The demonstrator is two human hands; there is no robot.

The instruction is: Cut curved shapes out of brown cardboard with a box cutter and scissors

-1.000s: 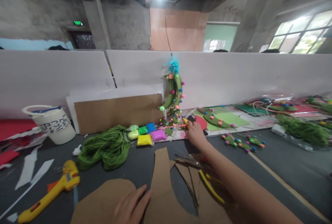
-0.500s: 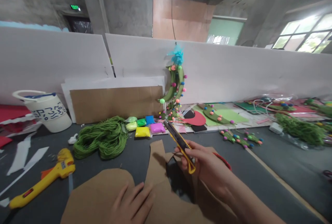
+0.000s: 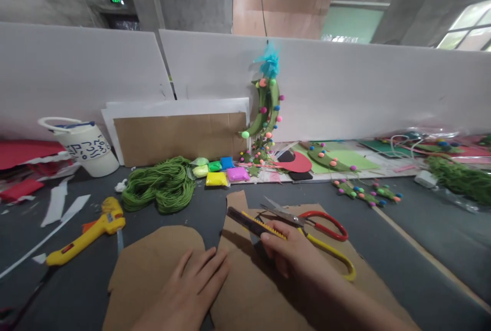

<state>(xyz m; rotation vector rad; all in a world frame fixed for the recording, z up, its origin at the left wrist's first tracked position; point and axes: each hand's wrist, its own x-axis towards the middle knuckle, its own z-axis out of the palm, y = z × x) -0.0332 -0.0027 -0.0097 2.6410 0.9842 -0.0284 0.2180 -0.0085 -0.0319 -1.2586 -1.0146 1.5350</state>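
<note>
My right hand (image 3: 289, 254) is closed around a yellow and black utility knife (image 3: 255, 224), whose front end points up and left. Beneath it lies a cut sheet of brown cardboard (image 3: 245, 295). Scissors (image 3: 295, 216) with one red and one yellow handle rest on that sheet, just beyond the right hand, their blades parted. My left hand (image 3: 195, 280) lies flat with fingers spread, on a rounded cardboard piece (image 3: 161, 254) at the left and reaching toward the gap between the two pieces. Whether the knife's blade is out I cannot tell.
Left of the cardboard lies a yellow glue gun (image 3: 88, 231). Behind are green yarn (image 3: 159, 185), several coloured clay packets (image 3: 217, 179) and a white bucket (image 3: 92, 149). A green pom-pom ornament (image 3: 268, 106) hangs by the white partition (image 3: 345, 90); pom-pom pieces (image 3: 364, 193) lie at right.
The knife has turned flatter and lower in my right hand. The scissors, mostly hidden before, now show on the cardboard. My left hand stays flat; the view has shifted.
</note>
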